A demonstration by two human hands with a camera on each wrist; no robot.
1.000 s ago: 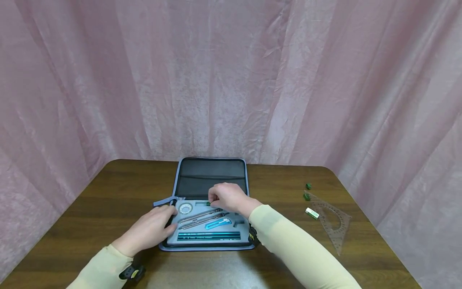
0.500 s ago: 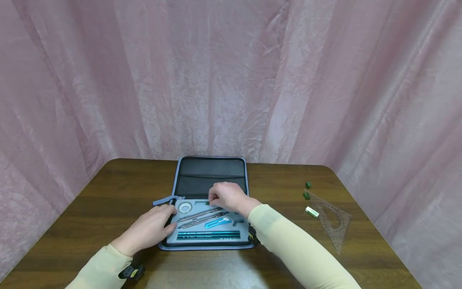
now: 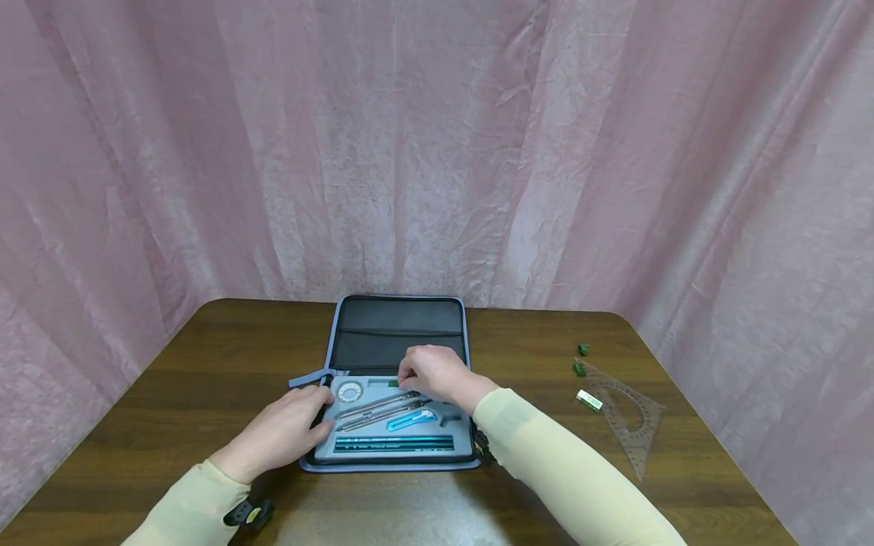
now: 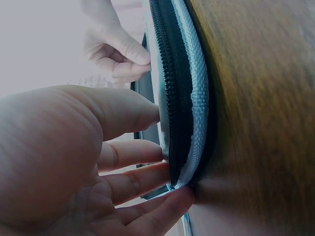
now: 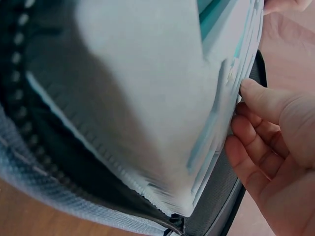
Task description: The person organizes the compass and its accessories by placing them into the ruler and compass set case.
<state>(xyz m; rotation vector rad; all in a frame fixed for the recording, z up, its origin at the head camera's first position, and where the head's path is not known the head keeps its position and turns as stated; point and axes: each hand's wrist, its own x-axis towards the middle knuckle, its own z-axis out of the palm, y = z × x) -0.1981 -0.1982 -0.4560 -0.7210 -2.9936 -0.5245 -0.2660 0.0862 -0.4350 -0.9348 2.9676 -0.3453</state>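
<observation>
A zip case (image 3: 392, 470) lies open on the table, its pale tray holding two metal compasses (image 3: 372, 413), a light blue cutter-like tool (image 3: 411, 421), dark teal pencils (image 3: 394, 444) and a round white dial-like piece (image 3: 350, 391). My left hand (image 3: 280, 436) rests against the case's left side, thumb and fingers spread along its edge in the left wrist view. My right hand (image 3: 433, 373) is at the tray's back edge, fingers bent and thumb tip down at the slot. A small green piece (image 3: 393, 384) shows in that slot beside the fingertips; I cannot tell whether they pinch it.
To the right lie a clear set square (image 3: 631, 425), a white-and-green eraser (image 3: 589, 400) and two small green pieces, one nearer (image 3: 579, 370) and one farther (image 3: 583, 349). The case's black lid (image 3: 401, 334) stands behind the tray, before a pink curtain (image 3: 437, 152).
My right hand has shifted very slightly to the right, so more of the green piece in the slot shows. The left hand stays at the case's side.
</observation>
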